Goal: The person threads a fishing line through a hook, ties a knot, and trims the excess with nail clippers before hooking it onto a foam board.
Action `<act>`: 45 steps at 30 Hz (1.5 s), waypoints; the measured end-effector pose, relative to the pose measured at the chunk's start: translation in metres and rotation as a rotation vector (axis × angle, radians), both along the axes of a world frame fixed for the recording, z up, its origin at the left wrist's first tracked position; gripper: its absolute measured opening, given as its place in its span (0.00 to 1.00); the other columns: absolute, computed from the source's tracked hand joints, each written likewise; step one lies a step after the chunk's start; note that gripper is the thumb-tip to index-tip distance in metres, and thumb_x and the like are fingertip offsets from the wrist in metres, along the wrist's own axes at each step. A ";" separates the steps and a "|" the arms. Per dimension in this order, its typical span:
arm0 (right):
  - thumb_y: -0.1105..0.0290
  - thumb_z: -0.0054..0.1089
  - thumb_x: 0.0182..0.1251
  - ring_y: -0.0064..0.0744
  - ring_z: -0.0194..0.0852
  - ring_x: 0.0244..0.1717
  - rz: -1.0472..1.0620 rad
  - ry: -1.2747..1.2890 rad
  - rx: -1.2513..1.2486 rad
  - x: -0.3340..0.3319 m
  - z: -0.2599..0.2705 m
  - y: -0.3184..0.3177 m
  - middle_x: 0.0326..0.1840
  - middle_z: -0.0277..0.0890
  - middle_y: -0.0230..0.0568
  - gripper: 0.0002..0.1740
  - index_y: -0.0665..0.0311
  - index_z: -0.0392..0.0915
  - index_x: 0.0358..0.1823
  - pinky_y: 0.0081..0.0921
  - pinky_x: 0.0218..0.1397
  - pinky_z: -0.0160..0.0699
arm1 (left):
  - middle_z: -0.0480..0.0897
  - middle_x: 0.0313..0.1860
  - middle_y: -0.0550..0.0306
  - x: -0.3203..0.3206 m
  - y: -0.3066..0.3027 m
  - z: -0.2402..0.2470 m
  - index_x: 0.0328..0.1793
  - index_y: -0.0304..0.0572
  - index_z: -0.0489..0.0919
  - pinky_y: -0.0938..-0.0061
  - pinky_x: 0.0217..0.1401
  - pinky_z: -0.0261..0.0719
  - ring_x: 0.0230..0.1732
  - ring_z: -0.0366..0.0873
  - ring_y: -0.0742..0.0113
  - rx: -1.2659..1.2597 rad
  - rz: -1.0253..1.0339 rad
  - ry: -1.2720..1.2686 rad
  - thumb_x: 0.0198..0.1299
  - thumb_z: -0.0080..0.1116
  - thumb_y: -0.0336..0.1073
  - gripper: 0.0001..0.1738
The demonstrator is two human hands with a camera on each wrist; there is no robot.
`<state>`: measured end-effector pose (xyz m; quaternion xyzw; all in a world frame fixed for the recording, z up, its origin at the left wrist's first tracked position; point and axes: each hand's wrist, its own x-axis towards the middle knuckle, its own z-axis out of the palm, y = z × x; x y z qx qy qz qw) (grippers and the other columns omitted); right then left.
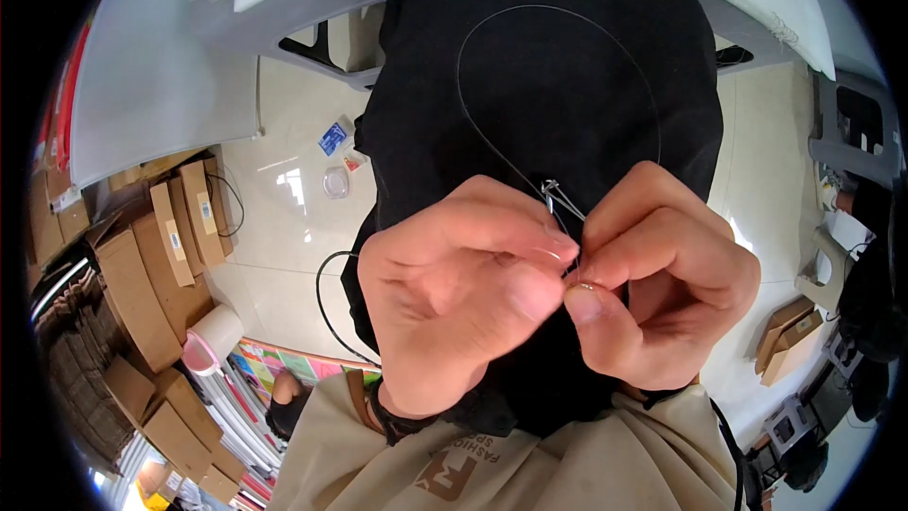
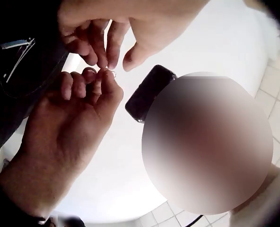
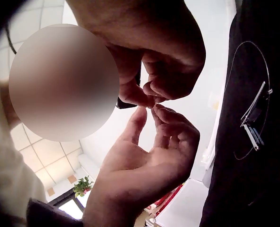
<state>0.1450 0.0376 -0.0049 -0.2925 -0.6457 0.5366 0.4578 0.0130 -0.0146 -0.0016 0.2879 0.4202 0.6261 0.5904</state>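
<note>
In the head view, my right hand (image 1: 672,284) pinches a small shiny gold-coloured piece (image 1: 585,287) between thumb and bent index finger. The same piece shows as a bright ring-like glint (image 2: 113,74) in the left wrist view. My left hand (image 1: 463,289) meets it from the other side, fingertips right at the right hand's pinch. Between the left thumb and index finger a gap shows in both wrist views. Just beyond the fingers, slim silver metal pieces (image 1: 558,197) lie on black cloth (image 1: 558,85), beside a thin wire loop (image 1: 530,7) curving over it. The fingers hide the wire's near end.
A grey plastic stool (image 1: 284,24) stands beyond the cloth. Small packets (image 1: 333,138) and a clear lid (image 1: 336,183) lie on the tiled floor to the left. Cardboard boxes (image 1: 147,293) pile up at far left; another box (image 1: 788,339) sits at right.
</note>
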 end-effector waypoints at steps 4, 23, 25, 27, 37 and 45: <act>0.79 0.62 0.39 0.22 0.61 0.16 -0.009 -0.017 0.005 0.000 0.001 -0.001 0.19 0.69 0.47 0.06 0.72 0.73 0.20 0.13 0.19 0.54 | 0.70 0.28 0.53 0.002 0.001 0.008 0.29 0.37 0.71 0.74 0.33 0.64 0.28 0.66 0.66 -0.040 0.003 0.090 0.57 0.53 0.42 0.14; 0.79 0.63 0.38 0.22 0.60 0.15 -0.072 0.010 0.216 -0.005 -0.001 -0.002 0.18 0.67 0.44 0.07 0.71 0.73 0.21 0.13 0.16 0.53 | 0.79 0.28 0.54 -0.007 -0.005 0.004 0.45 0.36 0.74 0.86 0.19 0.65 0.20 0.73 0.74 -0.324 -0.097 -0.715 0.60 0.52 0.33 0.10; 0.79 0.63 0.38 0.22 0.60 0.15 -0.082 0.012 0.260 -0.006 -0.002 -0.002 0.18 0.67 0.43 0.07 0.71 0.73 0.21 0.13 0.16 0.52 | 0.79 0.28 0.55 -0.007 -0.004 0.004 0.45 0.37 0.73 0.86 0.18 0.64 0.20 0.72 0.74 -0.344 -0.103 -0.742 0.59 0.53 0.33 0.10; 0.78 0.64 0.37 0.22 0.59 0.14 -0.097 0.018 0.307 -0.007 -0.004 -0.002 0.18 0.67 0.43 0.08 0.71 0.73 0.20 0.13 0.15 0.52 | 0.79 0.28 0.55 -0.009 -0.004 0.003 0.44 0.38 0.73 0.86 0.17 0.63 0.19 0.72 0.75 -0.379 -0.131 -0.799 0.59 0.54 0.33 0.09; 0.79 0.65 0.36 0.24 0.61 0.13 -0.193 0.016 0.436 -0.015 -0.007 -0.008 0.18 0.68 0.44 0.08 0.72 0.75 0.21 0.14 0.11 0.54 | 0.78 0.26 0.56 -0.020 -0.003 0.004 0.38 0.37 0.75 0.85 0.16 0.60 0.18 0.70 0.75 -0.490 -0.263 -0.831 0.58 0.55 0.33 0.07; 0.78 0.66 0.35 0.25 0.63 0.13 -0.136 -0.039 0.477 -0.005 -0.009 -0.004 0.17 0.68 0.44 0.09 0.72 0.75 0.20 0.14 0.12 0.56 | 0.80 0.30 0.51 -0.022 -0.001 -0.001 0.41 0.32 0.76 0.84 0.17 0.64 0.21 0.72 0.73 -0.344 -0.259 -0.623 0.57 0.55 0.30 0.08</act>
